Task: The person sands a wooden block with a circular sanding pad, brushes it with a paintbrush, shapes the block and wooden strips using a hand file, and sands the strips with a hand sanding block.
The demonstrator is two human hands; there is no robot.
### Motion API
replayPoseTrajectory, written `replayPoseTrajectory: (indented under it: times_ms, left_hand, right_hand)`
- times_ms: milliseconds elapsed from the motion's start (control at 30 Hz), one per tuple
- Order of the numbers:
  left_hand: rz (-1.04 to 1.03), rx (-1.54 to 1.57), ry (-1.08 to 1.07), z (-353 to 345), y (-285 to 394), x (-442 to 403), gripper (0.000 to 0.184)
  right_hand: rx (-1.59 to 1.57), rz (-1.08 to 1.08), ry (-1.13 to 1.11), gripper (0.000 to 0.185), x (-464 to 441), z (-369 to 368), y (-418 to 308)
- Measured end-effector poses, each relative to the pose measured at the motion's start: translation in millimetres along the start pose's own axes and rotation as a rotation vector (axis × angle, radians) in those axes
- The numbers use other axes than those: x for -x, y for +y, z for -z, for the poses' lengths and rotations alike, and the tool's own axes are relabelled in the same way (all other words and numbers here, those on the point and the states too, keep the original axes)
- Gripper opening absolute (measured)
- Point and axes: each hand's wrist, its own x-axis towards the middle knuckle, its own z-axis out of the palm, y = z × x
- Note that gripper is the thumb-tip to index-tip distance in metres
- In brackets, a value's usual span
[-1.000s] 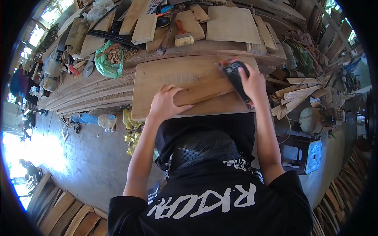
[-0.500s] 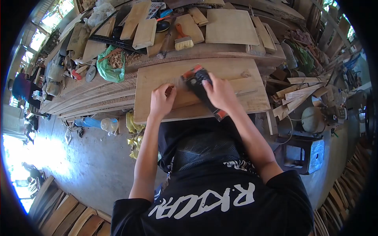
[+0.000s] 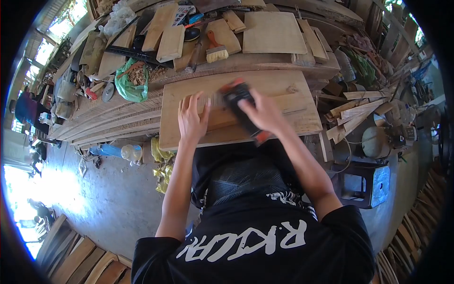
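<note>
My right hand (image 3: 262,112) is wrapped round a black tool with red-orange ends (image 3: 240,105), which looks like a hand sander and is blurred by motion. The tool lies slantwise over a narrow wooden piece (image 3: 288,103) on a wide wooden board (image 3: 274,80). My left hand (image 3: 193,120) rests at the board's left part, by the left end of the narrow piece, its fingers stretched out and apart. The tool and my right hand hide the middle of the narrow piece.
Behind the board, a bench carries a brush (image 3: 217,53), a square panel (image 3: 274,35), a green bag of shavings (image 3: 131,85) and wood blocks (image 3: 170,43). Wood offcuts (image 3: 362,111) and a stool (image 3: 373,184) are at right. A person (image 3: 26,106) is at far left.
The tool in my right hand has moved left along the narrow piece from the right end. My left hand's fingers, curled half a second ago, are now spread.
</note>
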Motion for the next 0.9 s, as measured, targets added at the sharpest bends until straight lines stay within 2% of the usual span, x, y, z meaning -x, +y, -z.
replayPoseTrajectory:
  times_ms: [33, 100, 133, 233, 267, 367, 400, 533, 633, 700, 767, 867, 900]
  left_hand:
    - [-0.001, 0.055, 0.001, 0, 5, 2, 0.037]
    - [0.0, 0.161, 0.004, 1, 20, 10, 0.047]
    - [-0.045, 0.063, 0.019, 0, 24, 15, 0.05]
    - [-0.005, 0.101, 0.004, 1, 32, 20, 0.045]
    - [0.039, 0.147, 0.005, 1, 38, 18, 0.033]
    - [-0.042, 0.136, -0.073, -1, 47, 10, 0.02]
    - [-0.073, 0.201, -0.043, -8, 53, 9, 0.014]
    - [-0.14, 0.357, -0.131, -15, 70, 13, 0.017]
    - [0.005, 0.409, -0.193, 1, 55, 3, 0.027]
    - [0.041, 0.291, -0.103, 12, 35, -3, 0.047]
    - [0.185, 0.404, -0.061, 29, 25, -9, 0.057]
    - [0.272, 0.279, -0.001, 36, 10, -10, 0.062]
    - [0.255, 0.342, -0.01, 33, 8, -8, 0.063]
  right_hand:
    - [-0.106, 0.087, -0.101, 0.057, -1, -13, -1]
    - [-0.223, 0.376, -0.002, 0.059, -2, -28, -12]
    - [-0.311, 0.246, -0.173, 0.06, -5, -18, -15]
    - [-0.147, 0.294, 0.035, 0.057, -13, -6, 10]
    - [0.077, 0.341, 0.161, 0.049, -14, -7, 31]
    - [0.38, 0.387, 0.313, 0.041, -15, -4, 95]
    - [0.384, 0.398, 0.338, 0.038, -13, 0, 100]
    - [0.382, 0.401, 0.405, 0.028, -5, 0, 103]
    - [0.414, 0.381, 0.438, 0.024, -1, -3, 99]
    - [0.443, 0.372, 0.454, 0.025, -1, -3, 96]
    - [0.465, 0.355, 0.46, 0.027, 1, -4, 93]
    - [0.509, 0.358, 0.439, 0.038, 2, -4, 93]
    - [0.52, 0.362, 0.417, 0.042, 4, -4, 90]
